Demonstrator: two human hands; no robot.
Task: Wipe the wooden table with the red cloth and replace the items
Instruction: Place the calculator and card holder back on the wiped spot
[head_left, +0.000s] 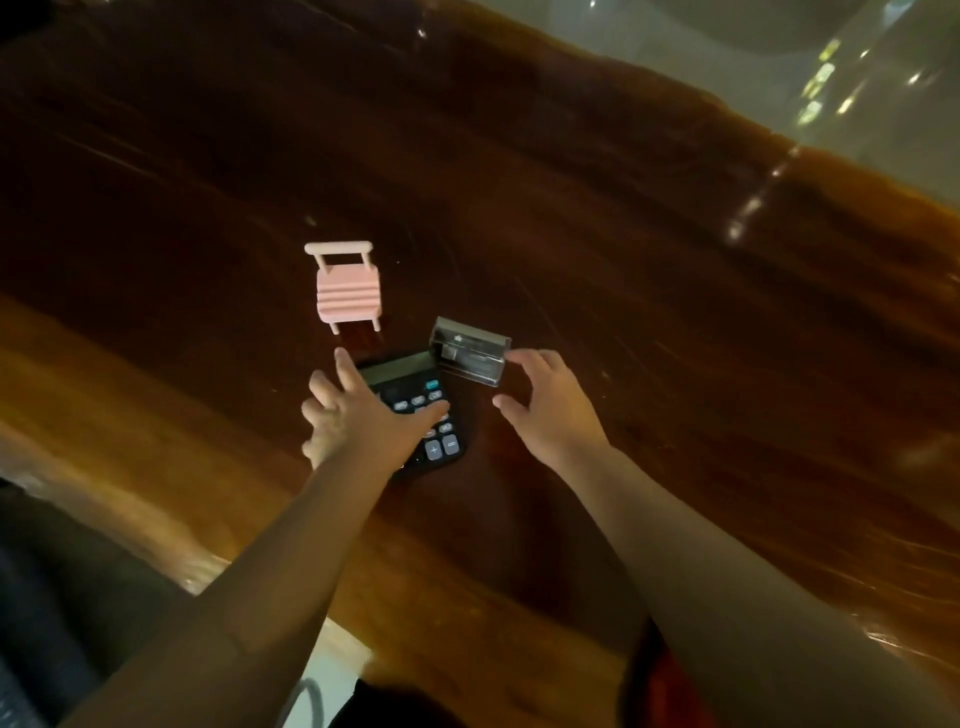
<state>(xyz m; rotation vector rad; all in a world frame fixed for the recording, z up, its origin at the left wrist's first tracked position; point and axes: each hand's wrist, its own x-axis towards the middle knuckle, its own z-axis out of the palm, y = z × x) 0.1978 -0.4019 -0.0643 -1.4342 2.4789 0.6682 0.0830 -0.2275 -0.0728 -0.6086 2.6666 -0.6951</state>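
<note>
The dark wooden table (571, 234) fills the view. A black calculator (415, 384) lies near its middle, and my left hand (358, 410) rests on its left half with the thumb across the keys and the fingers spread. To its right sits a clear plastic card holder (467, 353). My right hand (545, 405) pinches the holder's right end between forefinger and thumb. Behind the calculator a small pink toy chair (347, 291) stands upright, apart from both hands. A red patch, perhaps the red cloth (657, 680), shows under my right forearm at the bottom edge.
The table's far edge runs diagonally at the upper right, with pale glossy floor (779, 62) beyond. The near edge crosses the lower left, above something dark (62, 597). A white object (332, 670) sits at the bottom between my arms.
</note>
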